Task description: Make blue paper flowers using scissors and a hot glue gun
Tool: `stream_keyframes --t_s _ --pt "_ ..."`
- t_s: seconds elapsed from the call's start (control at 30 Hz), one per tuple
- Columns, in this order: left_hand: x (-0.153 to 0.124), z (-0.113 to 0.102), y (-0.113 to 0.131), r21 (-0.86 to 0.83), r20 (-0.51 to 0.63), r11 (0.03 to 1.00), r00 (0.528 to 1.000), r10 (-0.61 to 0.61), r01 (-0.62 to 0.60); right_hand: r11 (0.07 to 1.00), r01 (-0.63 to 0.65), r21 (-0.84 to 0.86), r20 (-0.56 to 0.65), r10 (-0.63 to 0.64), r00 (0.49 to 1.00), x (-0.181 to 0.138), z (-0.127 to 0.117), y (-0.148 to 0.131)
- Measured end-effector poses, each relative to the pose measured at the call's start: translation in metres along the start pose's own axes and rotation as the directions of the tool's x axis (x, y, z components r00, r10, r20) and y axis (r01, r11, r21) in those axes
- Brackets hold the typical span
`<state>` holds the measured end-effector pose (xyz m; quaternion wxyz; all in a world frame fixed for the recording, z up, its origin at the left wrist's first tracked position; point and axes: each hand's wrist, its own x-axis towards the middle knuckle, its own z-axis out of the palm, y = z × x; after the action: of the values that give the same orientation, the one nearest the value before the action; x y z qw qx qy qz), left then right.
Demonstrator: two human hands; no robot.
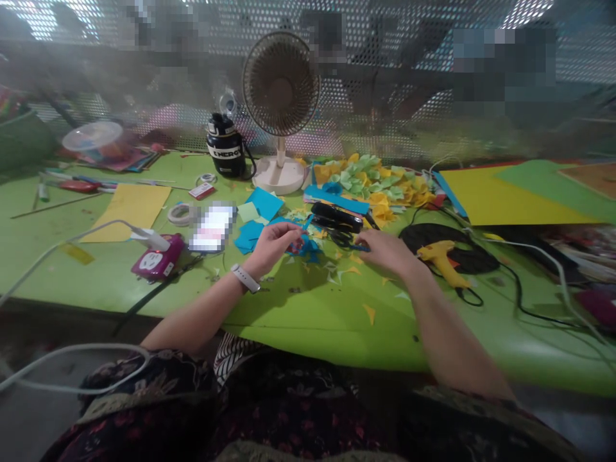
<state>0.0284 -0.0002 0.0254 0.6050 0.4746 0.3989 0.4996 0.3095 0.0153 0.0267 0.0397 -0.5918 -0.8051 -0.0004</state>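
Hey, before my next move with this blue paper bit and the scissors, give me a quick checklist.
1. Grip: left hand pinches the blue paper piece: ok.
2. Reach: scissors lie just beyond the right hand, which rests flat: ok.
3. Clearance: glue gun is apart from the right hand: ok.
4. Heat: whether the glue gun is hot: cannot tell.
5. Surface: table is tidy by the hands: not ok, yellow scraps lie scattered.

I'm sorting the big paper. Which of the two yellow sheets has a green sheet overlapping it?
The yellow sheet on the right, beyond the glue gun: a green sheet covers its far corner. The left yellow sheet has nothing on it.
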Motion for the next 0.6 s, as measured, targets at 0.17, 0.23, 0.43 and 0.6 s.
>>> stream_keyframes --t_s 0.17,0.23,0.43,0.6 --pt "0.0 -0.001 0.0 -0.009 -0.006 1.0 1.0 0.0 0.0 0.999 -0.037 0.038 0.151 0.031 0.988 -0.005 -0.012 -0.003" --pt "0.001 -0.001 0.0 -0.014 0.001 1.0 1.0 0.004 -0.004 0.99 -0.086 0.114 0.232 0.058 0.971 -0.01 -0.023 0.003" --pt "0.003 -0.001 -0.001 -0.009 0.033 0.999 0.998 0.045 -0.045 0.67 -0.149 0.727 0.209 -0.009 0.978 -0.022 -0.046 0.015" --pt "0.003 -0.001 -0.003 0.021 0.074 0.998 0.995 0.059 -0.061 0.472 -0.052 0.88 0.098 -0.075 0.992 -0.019 -0.035 -0.032"
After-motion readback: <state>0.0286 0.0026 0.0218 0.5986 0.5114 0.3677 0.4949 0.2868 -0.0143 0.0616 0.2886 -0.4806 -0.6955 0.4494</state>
